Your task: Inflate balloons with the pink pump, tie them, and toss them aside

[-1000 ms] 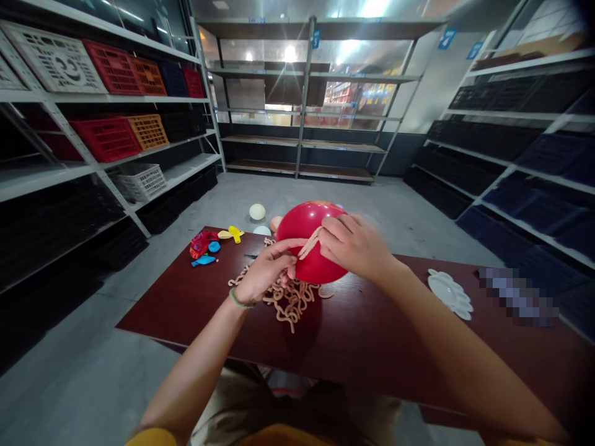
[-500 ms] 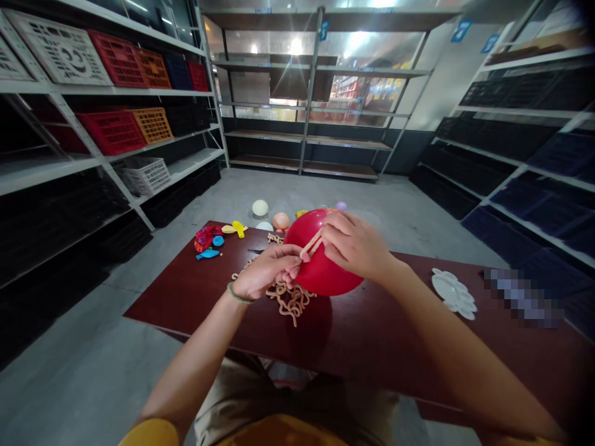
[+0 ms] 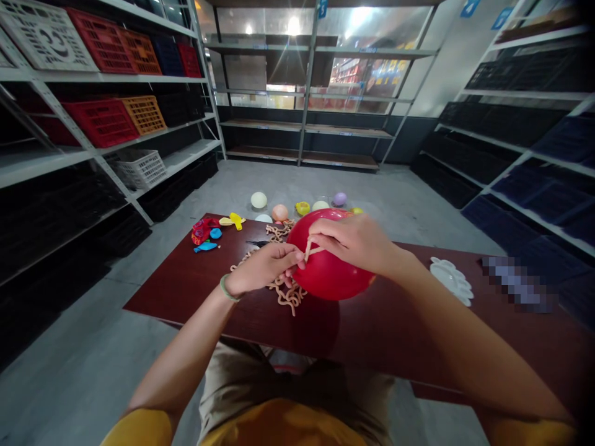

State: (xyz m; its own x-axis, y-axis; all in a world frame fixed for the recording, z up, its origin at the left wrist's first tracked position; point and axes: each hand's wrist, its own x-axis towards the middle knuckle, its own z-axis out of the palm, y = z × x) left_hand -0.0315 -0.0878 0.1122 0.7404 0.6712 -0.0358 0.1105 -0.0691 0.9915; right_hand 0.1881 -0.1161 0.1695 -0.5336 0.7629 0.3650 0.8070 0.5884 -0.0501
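An inflated red balloon (image 3: 337, 282) is held above the brown table, at its middle. My left hand (image 3: 264, 267) is closed in a pinch at the balloon's left side, where a tan cord (image 3: 308, 248) meets the fingertips. Whether the balloon's neck is in that pinch too is hidden. Fingers of my right hand (image 3: 356, 243) are closed on the cord in front of the balloon, with a length of it bent between both hands. Below my left hand lies a loose heap of tan cords (image 3: 289, 300); more tan cords (image 3: 279, 231) lie farther back.
Limp balloons, red (image 3: 202, 229), blue (image 3: 205, 246) and yellow (image 3: 236, 221), lie on the table's (image 3: 186, 297) left. A white scalloped palette (image 3: 450, 280) sits at right. Beyond the far edge are several inflated balloons, including a purple one (image 3: 339, 199). Shelving surrounds the floor.
My right fingers have shifted slightly left with the cord, which now bends more sharply near my left fingertips. The red balloon has moved a little right. The whole view has tilted slightly downward.
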